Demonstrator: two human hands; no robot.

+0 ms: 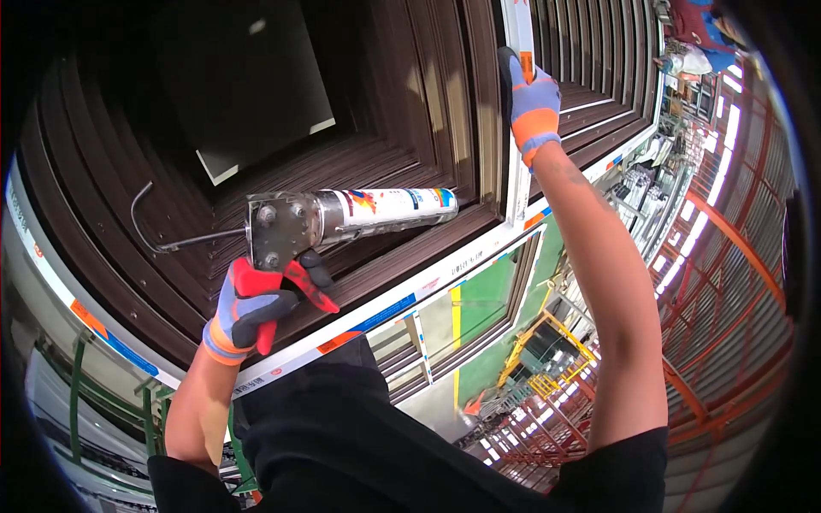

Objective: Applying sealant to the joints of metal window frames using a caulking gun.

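Note:
My left hand [252, 312], in a grey-blue and orange work glove with dark fingers, is closed around the red handle of a caulking gun [286, 224]. A white sealant cartridge [393, 205] with coloured print lies in the gun, its front end pointing right toward a corner of the dark brown window frame [428, 265]. At the gun's rear, a bent metal rod [184, 244] sticks out to the left. My right hand [532, 107], gloved alike, grips the upright bar [518, 184] of the frame, which is covered in white film. Its thumb lies beside an orange label.
Several brown frames are stacked beneath, with a dark opening [248, 94] in their middle. White protective film [445, 274] with labels runs along the near edge. Below stands a green rack [77, 402]; to the right are a yellow metal stand [547, 342] and red steel beams [735, 248].

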